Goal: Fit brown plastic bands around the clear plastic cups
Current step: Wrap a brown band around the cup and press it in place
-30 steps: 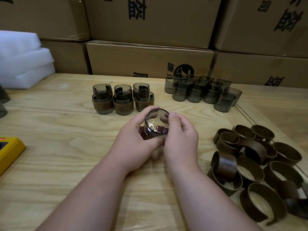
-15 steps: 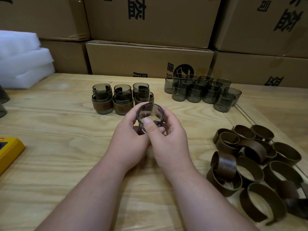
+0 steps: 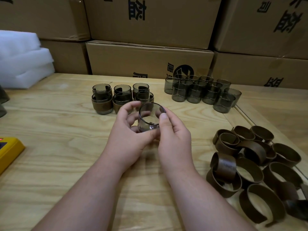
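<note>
A smoky clear cup [image 3: 150, 114] is held above the wooden table [image 3: 58, 144], its open mouth tilted toward me. My right hand [image 3: 173, 135] grips it from the right, thumb on the rim. My left hand [image 3: 128, 130] cups it from the left and below, fingers curled around its side. A brown band around its lower part is mostly hidden by my fingers. Loose brown bands [image 3: 253, 167] lie heaped at the right. Bare cups [image 3: 201, 92] cluster at the back right. Several banded cups [image 3: 103, 104] stand in rows at the back centre.
Cardboard boxes [image 3: 150, 60] wall off the back of the table. White foam sheets [image 3: 21, 60] are stacked at the far left. A yellow device [image 3: 8, 152] sits at the left edge. A seam in the table [image 3: 240, 112] runs beside the band heap.
Both hands have carried the cup away from me toward the banded rows. My right thumb has shifted to the cup's right rim, and my left fingers have spread a little.
</note>
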Demonstrator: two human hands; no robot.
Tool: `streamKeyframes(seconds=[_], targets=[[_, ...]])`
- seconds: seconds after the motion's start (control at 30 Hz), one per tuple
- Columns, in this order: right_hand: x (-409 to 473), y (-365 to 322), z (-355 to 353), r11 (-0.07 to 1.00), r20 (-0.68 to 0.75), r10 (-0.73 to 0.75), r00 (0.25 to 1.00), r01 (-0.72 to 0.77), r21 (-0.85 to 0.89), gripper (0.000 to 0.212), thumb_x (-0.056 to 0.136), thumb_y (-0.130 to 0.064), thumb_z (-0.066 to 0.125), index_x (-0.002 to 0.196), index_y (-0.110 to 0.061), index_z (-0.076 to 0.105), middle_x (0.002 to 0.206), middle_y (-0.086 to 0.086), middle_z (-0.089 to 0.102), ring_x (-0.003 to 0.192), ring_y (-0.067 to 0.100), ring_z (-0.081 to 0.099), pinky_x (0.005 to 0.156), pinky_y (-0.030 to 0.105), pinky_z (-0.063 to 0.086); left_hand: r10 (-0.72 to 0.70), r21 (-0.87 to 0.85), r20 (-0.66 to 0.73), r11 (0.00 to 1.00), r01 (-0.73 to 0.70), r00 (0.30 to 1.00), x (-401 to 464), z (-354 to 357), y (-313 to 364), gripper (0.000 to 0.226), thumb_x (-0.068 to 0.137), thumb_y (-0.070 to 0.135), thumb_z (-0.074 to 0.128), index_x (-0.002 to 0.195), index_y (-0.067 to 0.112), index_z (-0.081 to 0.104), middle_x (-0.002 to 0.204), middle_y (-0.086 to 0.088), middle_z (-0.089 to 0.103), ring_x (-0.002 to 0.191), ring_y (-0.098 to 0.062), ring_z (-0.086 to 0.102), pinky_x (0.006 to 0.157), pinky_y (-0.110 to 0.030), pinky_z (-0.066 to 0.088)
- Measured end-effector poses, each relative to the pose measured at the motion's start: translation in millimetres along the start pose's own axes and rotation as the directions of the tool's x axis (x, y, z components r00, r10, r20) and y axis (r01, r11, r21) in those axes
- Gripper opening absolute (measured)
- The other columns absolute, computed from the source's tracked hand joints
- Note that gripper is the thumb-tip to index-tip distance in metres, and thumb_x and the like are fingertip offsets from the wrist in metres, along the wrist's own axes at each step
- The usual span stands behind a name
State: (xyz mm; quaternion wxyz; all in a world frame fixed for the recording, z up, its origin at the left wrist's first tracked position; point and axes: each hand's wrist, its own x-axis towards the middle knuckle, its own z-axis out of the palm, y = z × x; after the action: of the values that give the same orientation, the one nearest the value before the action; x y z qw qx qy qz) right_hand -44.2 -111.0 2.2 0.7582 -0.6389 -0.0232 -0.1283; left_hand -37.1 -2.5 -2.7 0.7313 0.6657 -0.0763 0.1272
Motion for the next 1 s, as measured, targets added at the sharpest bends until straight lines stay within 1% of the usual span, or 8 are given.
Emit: streamKeyframes(seconds=[0.1, 0.2, 0.27, 0.4, 0.63, 0.73, 0.9, 1.0], targets=[[0, -1, -2, 0.994, -0.025, 0.034, 0.999, -0.031, 0.109, 0.021, 0.089, -0.04, 0.056, 0.098, -0.044, 0.075, 0.107, -0.012, 0.078, 0.106, 0.022, 0.074, 0.094, 0.048, 0.06, -0.002, -0.02, -0.005, 1.0, 0.002, 1.0, -1, -1, 2, 0.075, 0.055, 0.017, 0.094, 0.118, 0.028, 0.053, 0.121, 0.0, 0.074, 0.087, -0.022, 0.078, 0.071, -0.03, 0.062], [-1, -6, -4, 0.977, -0.011, 0.083, 0.996, -0.079, 0.198, 0.015, 0.087, -0.041, 0.058, 0.092, -0.041, 0.072, 0.099, -0.005, 0.078, 0.087, 0.016, 0.075, 0.063, 0.026, 0.058, -0.008, -0.06, 0.023, 0.998, 0.009, 1.0, -3, -2, 5, 0.078, 0.052, 0.029, 0.094, 0.12, 0.022, 0.057, 0.117, -0.004, 0.075, 0.09, -0.028, 0.078, 0.07, -0.034, 0.063], [-2, -7, -4, 0.963, 0.018, 0.106, 0.994, -0.107, 0.246, 0.014, 0.089, -0.041, 0.057, 0.096, -0.034, 0.067, 0.096, -0.001, 0.078, 0.079, 0.016, 0.073, 0.054, 0.023, 0.053, -0.003, -0.103, 0.045, 0.995, 0.007, 0.999, -4, -1, 7, 0.066, 0.063, 0.023, 0.089, 0.122, 0.02, 0.059, 0.112, -0.004, 0.077, 0.088, -0.028, 0.078, 0.065, -0.033, 0.063], [-4, -6, -2, 0.959, 0.057, 0.12, 0.991, -0.13, 0.25, 0.013, 0.103, -0.038, 0.05, 0.099, -0.031, 0.061, 0.095, 0.003, 0.076, 0.078, 0.02, 0.071, 0.057, 0.027, 0.055, 0.025, -0.18, 0.058, 0.984, -0.014, 0.998, -5, 0, 10, 0.047, 0.076, 0.016, 0.073, 0.121, 0.019, 0.062, 0.099, 0.008, 0.078, 0.071, -0.008, 0.075, 0.054, -0.017, 0.056], [-1, -11, -6, 0.964, 0.093, 0.119, 0.989, -0.137, 0.227, 0.023, 0.111, -0.029, 0.041, 0.109, -0.014, 0.057, 0.079, -0.007, 0.075, 0.061, 0.013, 0.069, 0.056, 0.029, 0.056, 0.004, -0.222, 0.019, 0.975, 0.0, 1.0, -3, -4, 8, 0.052, 0.078, 0.026, 0.079, 0.121, 0.013, 0.054, 0.092, 0.001, 0.079, 0.064, -0.012, 0.074, 0.05, -0.021, 0.055], [0, -11, -7, 0.96, 0.105, 0.136, 0.985, -0.158, 0.231, 0.02, 0.108, -0.028, 0.045, 0.101, -0.014, 0.057, 0.074, -0.007, 0.074, 0.056, 0.011, 0.067, 0.051, 0.024, 0.052, -0.03, -0.165, -0.019, 0.986, 0.027, 0.999, 1, -8, 4, 0.052, 0.076, 0.047, 0.086, 0.113, 0.02, 0.061, 0.092, -0.006, 0.076, 0.059, -0.012, 0.066, 0.051, -0.022, 0.052], [1, -8, -5, 0.965, 0.064, 0.183, 0.981, -0.191, 0.179, 0.024, 0.105, -0.029, 0.053, 0.086, -0.021, 0.065, 0.075, -0.003, 0.072, 0.061, 0.015, 0.062, 0.051, 0.025, 0.049, -0.05, -0.138, -0.054, 0.99, 0.042, 0.997, 3, -8, 4, 0.071, 0.076, 0.076, 0.066, 0.122, 0.021, 0.07, 0.112, -0.019, 0.073, 0.064, -0.018, 0.05, 0.055, -0.026, 0.045], [1, -7, -3, 0.969, 0.053, 0.19, 0.98, -0.196, 0.15, 0.047, 0.106, -0.033, 0.052, 0.061, -0.032, 0.066, 0.062, -0.008, 0.064, 0.056, 0.013, 0.06, 0.054, 0.029, 0.048, -0.034, -0.107, -0.035, 0.994, 0.03, 0.999, 2, -8, 4, 0.076, 0.075, 0.089, 0.056, 0.117, 0.028, 0.074, 0.094, -0.019, 0.071, 0.059, -0.015, 0.045, 0.057, -0.028, 0.042]])
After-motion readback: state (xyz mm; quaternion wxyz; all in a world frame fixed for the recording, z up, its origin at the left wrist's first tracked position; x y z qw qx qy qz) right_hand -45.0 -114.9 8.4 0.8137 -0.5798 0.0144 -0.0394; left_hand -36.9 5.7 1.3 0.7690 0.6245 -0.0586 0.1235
